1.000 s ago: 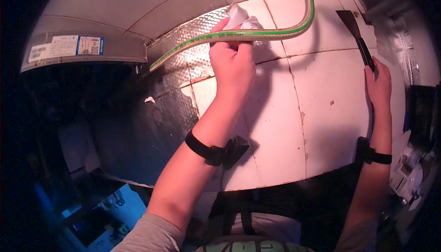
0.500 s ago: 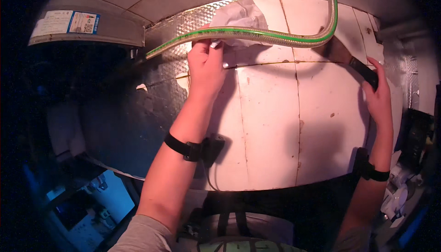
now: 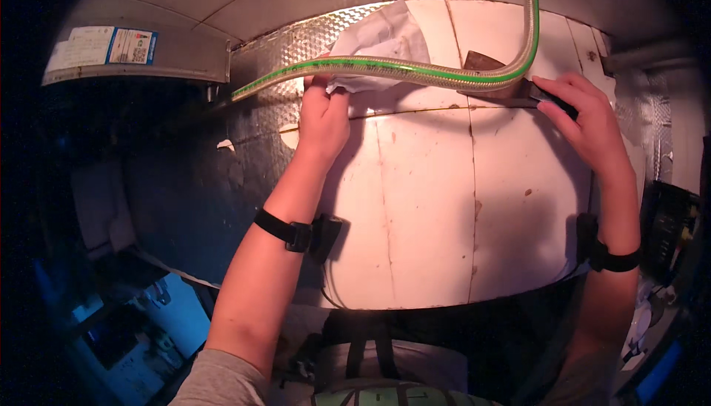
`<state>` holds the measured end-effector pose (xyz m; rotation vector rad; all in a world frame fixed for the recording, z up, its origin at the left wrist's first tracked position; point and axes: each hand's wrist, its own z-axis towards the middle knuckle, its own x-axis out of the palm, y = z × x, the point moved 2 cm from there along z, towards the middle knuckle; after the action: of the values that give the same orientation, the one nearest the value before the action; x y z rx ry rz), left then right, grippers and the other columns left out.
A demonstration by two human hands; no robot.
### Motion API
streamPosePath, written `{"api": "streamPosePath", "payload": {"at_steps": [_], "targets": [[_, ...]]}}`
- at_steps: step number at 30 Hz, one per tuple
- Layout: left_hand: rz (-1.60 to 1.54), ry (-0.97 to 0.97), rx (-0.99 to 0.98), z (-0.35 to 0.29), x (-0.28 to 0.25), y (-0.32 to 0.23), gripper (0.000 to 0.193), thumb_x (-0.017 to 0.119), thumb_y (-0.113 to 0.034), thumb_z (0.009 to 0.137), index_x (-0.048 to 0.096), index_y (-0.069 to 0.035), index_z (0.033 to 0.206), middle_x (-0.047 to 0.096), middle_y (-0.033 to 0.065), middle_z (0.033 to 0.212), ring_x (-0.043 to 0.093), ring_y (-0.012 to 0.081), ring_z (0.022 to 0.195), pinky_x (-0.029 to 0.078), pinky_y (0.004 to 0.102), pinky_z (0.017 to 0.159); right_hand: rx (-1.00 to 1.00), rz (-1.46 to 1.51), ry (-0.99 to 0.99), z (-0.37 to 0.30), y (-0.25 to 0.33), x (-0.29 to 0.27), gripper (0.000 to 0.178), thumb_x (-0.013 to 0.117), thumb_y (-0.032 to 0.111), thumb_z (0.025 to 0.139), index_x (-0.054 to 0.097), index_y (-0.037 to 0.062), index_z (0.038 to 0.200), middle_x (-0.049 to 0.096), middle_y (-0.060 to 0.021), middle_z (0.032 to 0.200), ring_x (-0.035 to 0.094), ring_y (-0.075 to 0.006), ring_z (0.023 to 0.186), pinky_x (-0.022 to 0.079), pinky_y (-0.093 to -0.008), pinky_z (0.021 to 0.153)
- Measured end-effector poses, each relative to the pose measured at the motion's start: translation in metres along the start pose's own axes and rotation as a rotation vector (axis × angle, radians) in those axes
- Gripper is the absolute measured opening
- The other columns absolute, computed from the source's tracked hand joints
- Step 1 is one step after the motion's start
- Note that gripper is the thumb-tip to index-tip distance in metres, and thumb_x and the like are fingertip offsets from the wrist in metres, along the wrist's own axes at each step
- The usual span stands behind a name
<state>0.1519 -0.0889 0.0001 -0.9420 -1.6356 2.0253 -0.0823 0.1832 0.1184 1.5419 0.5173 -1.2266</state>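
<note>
At the far edge of the tiled counter (image 3: 422, 206), my left hand (image 3: 324, 113) is closed on the near left edge of a crumpled whitish cloth (image 3: 389, 32). A clear braided hose with a green stripe (image 3: 400, 71) passes across the cloth and hides some of my fingertips. Farther right, my right hand (image 3: 581, 113) is wrapped around the black handle of a scraper (image 3: 503, 89). Its broad, brownish flat blade points left, low over the tiles, and the hose crosses in front of part of it. Whether the blade touches the tiles I cannot tell.
The hose rises at the back right and runs left to a metal box with paper labels (image 3: 133, 47). Textured metal sheeting (image 3: 296, 43) lies behind my left hand. Dark equipment (image 3: 670, 221) stands at the right. Cables hang from the black wrist straps (image 3: 285, 232).
My right hand has moved left and slightly up with the scraper, bringing its blade closer to the cloth. My left hand stays on the cloth, which has shifted slightly.
</note>
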Motion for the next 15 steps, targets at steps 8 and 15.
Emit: {"api": "streamPosePath", "payload": {"at_steps": [8,15], "targets": [[-0.161,0.059,-0.091,0.004,0.0,-0.004,0.035,0.045,-0.006,0.097,0.044,0.003,0.131,0.05,0.0119,0.128,0.047,0.0192,0.12,0.037,0.0307,0.103,-0.05,-0.091,-0.065,0.012,0.005,0.003,0.024,0.069,0.015,0.082,0.069,0.0056,0.104,0.06,-0.0122,0.086,0.06,-0.0328,0.078,0.048,-0.0394,0.069],[-0.05,0.02,-0.076,0.004,-0.005,0.005,0.03,0.045,-0.009,0.099,0.048,0.002,0.127,0.051,0.0121,0.127,0.046,0.0196,0.12,0.034,0.0308,0.105,-0.087,-0.157,-0.03,0.027,0.02,0.003,0.021,0.067,0.015,0.08,0.069,0.0062,0.098,0.059,-0.0105,0.087,0.06,-0.0327,0.081,0.048,-0.0421,0.071]]}}
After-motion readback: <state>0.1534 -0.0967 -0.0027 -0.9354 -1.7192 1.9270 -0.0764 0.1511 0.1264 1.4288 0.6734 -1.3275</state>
